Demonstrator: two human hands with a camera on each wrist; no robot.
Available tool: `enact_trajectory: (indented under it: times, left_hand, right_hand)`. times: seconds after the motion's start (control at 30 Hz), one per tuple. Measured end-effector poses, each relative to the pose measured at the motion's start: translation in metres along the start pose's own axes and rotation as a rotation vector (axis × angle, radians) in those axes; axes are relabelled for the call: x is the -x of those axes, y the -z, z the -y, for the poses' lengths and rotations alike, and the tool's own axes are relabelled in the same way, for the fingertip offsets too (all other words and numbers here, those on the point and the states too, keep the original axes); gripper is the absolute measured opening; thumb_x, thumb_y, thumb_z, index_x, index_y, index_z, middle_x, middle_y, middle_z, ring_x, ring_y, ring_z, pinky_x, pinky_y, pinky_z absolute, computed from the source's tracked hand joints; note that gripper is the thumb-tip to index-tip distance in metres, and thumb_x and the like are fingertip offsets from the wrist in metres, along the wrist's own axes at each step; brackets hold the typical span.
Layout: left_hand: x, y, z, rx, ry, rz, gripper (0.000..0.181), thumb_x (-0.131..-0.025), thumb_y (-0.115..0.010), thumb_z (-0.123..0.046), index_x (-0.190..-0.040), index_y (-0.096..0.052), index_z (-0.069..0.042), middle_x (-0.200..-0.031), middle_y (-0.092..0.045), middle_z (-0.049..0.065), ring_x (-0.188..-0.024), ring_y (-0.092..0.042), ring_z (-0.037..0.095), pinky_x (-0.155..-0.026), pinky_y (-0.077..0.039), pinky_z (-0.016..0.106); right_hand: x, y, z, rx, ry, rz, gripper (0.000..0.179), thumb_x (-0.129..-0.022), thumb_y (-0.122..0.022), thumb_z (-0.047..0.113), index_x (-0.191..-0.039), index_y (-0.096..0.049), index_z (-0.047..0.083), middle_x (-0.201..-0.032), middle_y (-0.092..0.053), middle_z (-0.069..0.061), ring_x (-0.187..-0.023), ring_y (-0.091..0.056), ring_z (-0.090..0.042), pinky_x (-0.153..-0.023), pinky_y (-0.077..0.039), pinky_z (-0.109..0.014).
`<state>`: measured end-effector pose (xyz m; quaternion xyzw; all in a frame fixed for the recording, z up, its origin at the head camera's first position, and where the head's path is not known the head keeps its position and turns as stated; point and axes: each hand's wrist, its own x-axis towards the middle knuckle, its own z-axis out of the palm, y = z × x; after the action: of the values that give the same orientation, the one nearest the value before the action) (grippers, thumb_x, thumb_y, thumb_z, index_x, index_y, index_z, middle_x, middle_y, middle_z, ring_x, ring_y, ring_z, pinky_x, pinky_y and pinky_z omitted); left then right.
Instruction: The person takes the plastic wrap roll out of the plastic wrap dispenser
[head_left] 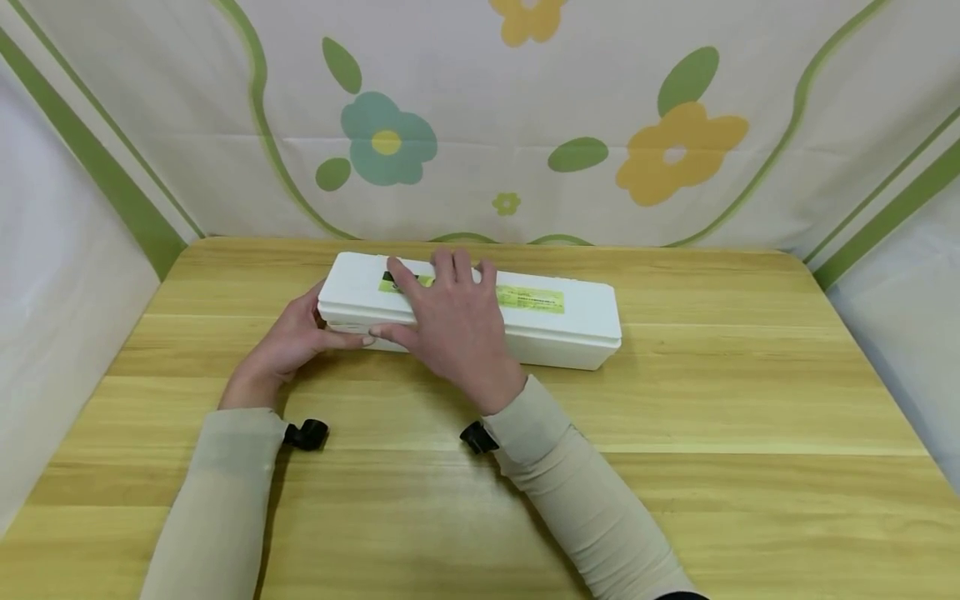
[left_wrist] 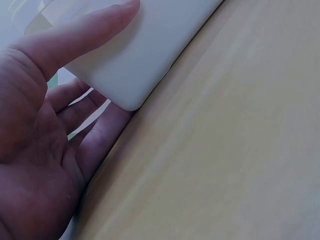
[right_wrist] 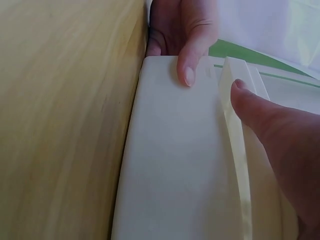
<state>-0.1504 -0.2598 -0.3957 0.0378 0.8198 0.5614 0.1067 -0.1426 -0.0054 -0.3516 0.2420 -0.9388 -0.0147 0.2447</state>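
A long white box lies on the table, its white lid bearing a yellow-green label. My left hand holds the box at its left end. In the left wrist view the thumb presses the front wall while the other fingers reach around the end. Across the lid's left half spreads my right hand, fingertips toward the far edge and partly covering the label. Its thumb is against the lid's near edge. A gap shows between lid and box wall in the right wrist view.
The wooden table extends to both sides of the box and in front of it. Behind it hangs a pale cloth printed with flowers and leaves. Black wrist mounts sit at both sleeve cuffs.
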Motion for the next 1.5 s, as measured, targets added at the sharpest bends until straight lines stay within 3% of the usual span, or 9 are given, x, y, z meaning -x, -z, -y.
enact_trajectory:
  times: [0.17,0.33,0.5,0.63,0.7,0.8,0.97,1.13,1.5]
  left_hand:
    - [-0.001,0.0,0.001,0.019,-0.015,0.002,0.094,-0.084,-0.093,-0.007,-0.163,-0.044,-0.019,-0.138,-0.062,-0.005,-0.12,-0.057,0.017,-0.096,-0.051,0.021]
    - [-0.001,-0.001,0.001,0.033,-0.019,0.011,0.094,-0.083,-0.094,-0.008,-0.162,-0.045,-0.021,-0.139,-0.062,-0.005,-0.119,-0.06,0.016,-0.096,-0.053,0.021]
    - [-0.001,0.0,0.0,0.024,-0.013,0.013,0.094,-0.083,-0.095,-0.012,-0.162,-0.046,-0.025,-0.141,-0.062,-0.006,-0.122,-0.059,0.017,-0.097,-0.052,0.022]
    - [-0.001,-0.001,-0.002,0.023,-0.005,0.01,0.095,-0.082,-0.096,-0.012,-0.161,-0.046,-0.026,-0.14,-0.063,-0.007,-0.121,-0.06,0.016,-0.096,-0.053,0.022]
    - [-0.002,-0.001,-0.002,0.022,-0.004,0.011,0.095,-0.082,-0.096,-0.012,-0.161,-0.046,-0.025,-0.14,-0.063,-0.008,-0.12,-0.061,0.015,-0.095,-0.053,0.021]
    - [-0.003,-0.002,-0.001,0.032,-0.008,0.014,0.094,-0.082,-0.096,-0.012,-0.161,-0.046,-0.024,-0.139,-0.064,-0.008,-0.118,-0.062,0.014,-0.095,-0.054,0.021]
    - [-0.002,-0.003,0.001,0.021,-0.006,0.011,0.098,-0.082,-0.096,-0.013,-0.164,-0.044,-0.027,-0.144,-0.062,-0.006,-0.122,-0.06,0.013,-0.096,-0.052,0.019]
    - [-0.001,-0.002,0.0,0.01,0.005,0.014,0.099,-0.083,-0.096,-0.015,-0.165,-0.042,-0.028,-0.145,-0.061,-0.006,-0.121,-0.06,0.013,-0.096,-0.052,0.019]
    - [-0.001,-0.003,0.0,0.022,-0.007,0.019,0.097,-0.083,-0.095,-0.013,-0.164,-0.043,-0.027,-0.142,-0.062,-0.008,-0.121,-0.061,0.013,-0.096,-0.052,0.019]
  right_hand:
    - [0.001,0.001,-0.001,-0.043,-0.013,0.012,0.088,-0.086,-0.055,0.092,-0.154,-0.055,0.037,-0.128,-0.064,-0.011,-0.121,-0.058,-0.032,-0.097,-0.047,-0.052]
    - [0.003,0.004,-0.002,-0.077,-0.013,0.057,0.079,-0.093,-0.057,0.084,-0.154,-0.056,0.033,-0.133,-0.063,-0.01,-0.125,-0.056,-0.032,-0.101,-0.046,-0.053]
    - [0.007,0.009,-0.007,-0.099,0.026,0.099,0.069,-0.097,-0.06,0.061,-0.152,-0.052,0.019,-0.136,-0.061,-0.011,-0.127,-0.057,-0.032,-0.11,-0.046,-0.052]
    - [0.012,0.013,-0.016,-0.137,0.061,0.116,0.07,-0.101,-0.065,0.061,-0.148,-0.052,0.01,-0.138,-0.06,-0.014,-0.133,-0.058,-0.034,-0.12,-0.044,-0.047]
    - [0.014,0.014,-0.021,-0.145,0.074,0.116,0.073,-0.101,-0.065,0.065,-0.15,-0.054,0.012,-0.139,-0.06,-0.013,-0.134,-0.059,-0.034,-0.121,-0.043,-0.046]
    - [0.019,0.013,-0.03,-0.122,0.063,0.125,0.077,-0.098,-0.06,0.075,-0.157,-0.053,0.026,-0.144,-0.059,-0.011,-0.136,-0.056,-0.033,-0.119,-0.042,-0.051]
    - [0.028,0.008,-0.041,-0.056,0.049,0.051,0.079,-0.094,-0.054,0.085,-0.16,-0.05,0.042,-0.131,-0.063,-0.009,-0.127,-0.059,-0.033,-0.103,-0.046,-0.054]
    - [0.03,0.001,-0.043,-0.021,0.071,-0.025,0.074,-0.097,-0.051,0.084,-0.158,-0.052,0.042,-0.123,-0.065,-0.01,-0.116,-0.061,-0.032,-0.09,-0.049,-0.05]
    - [0.028,-0.003,-0.048,-0.047,0.088,-0.083,0.071,-0.094,-0.056,0.084,-0.147,-0.06,0.037,-0.125,-0.066,-0.009,-0.114,-0.061,-0.032,-0.089,-0.05,-0.051]
